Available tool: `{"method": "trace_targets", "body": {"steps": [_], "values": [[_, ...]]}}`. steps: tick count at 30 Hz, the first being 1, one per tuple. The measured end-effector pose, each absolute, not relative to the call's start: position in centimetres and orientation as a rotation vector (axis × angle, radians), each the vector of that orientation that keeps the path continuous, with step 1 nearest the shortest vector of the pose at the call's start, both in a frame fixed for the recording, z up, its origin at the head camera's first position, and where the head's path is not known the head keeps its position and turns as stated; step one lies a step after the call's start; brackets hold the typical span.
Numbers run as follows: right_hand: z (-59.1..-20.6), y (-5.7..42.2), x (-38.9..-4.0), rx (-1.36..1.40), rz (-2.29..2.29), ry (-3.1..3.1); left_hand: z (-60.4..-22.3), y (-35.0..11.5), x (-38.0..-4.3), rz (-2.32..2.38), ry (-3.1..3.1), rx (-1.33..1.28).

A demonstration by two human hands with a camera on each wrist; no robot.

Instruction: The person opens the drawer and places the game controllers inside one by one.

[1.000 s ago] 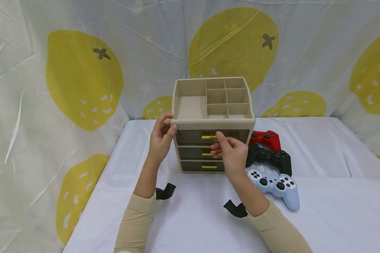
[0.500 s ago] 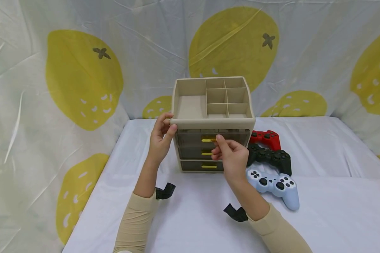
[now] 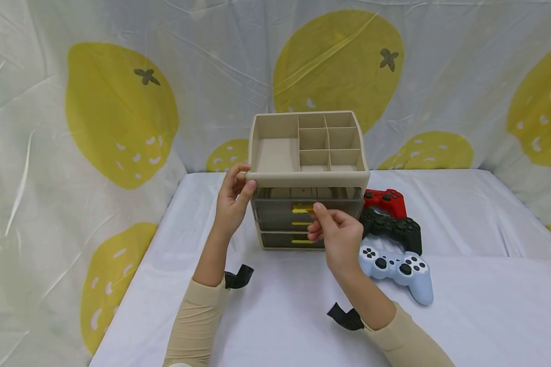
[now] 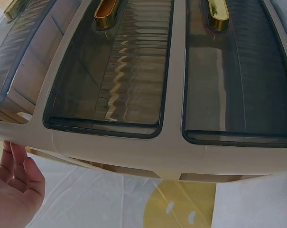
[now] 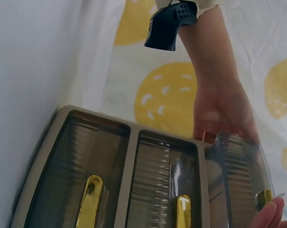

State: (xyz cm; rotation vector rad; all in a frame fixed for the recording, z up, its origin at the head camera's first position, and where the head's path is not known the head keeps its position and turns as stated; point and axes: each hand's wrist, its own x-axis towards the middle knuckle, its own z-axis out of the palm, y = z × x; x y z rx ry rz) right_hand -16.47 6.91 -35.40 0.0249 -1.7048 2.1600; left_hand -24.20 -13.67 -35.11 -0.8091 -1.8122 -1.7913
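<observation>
Head view: above, facing forward-down; wrist views: close, sharing drawers (image 4: 105,80).

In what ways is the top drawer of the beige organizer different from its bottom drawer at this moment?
The top drawer is pulled out, with part of its inside showing, while the bottom drawer is closed. The right hand pinches the top drawer's gold handle, while the bottom drawer's gold handle is untouched. Both drawers have dark, see-through fronts.
</observation>
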Motion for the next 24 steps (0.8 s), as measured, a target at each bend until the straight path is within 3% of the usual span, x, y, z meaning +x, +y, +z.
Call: {"method": "trace_targets", "body": {"steps": [10, 17, 24], "values": [[-35.1, 7.3, -15.2, 0.020, 2.167, -1.740, -34.9, -13.7, -24.0, -1.792, -1.833, -0.787], [-35.1, 7.6, -14.1, 0.002, 2.147, -1.807, -32.8, -13.1, -22.1, -1.790, -1.843, -0.783], [-35.3, 7.8, -13.1, 0.028, 2.144, -1.818, -34.6, -13.6, -23.8, -1.790, -1.838, -0.780]]}}
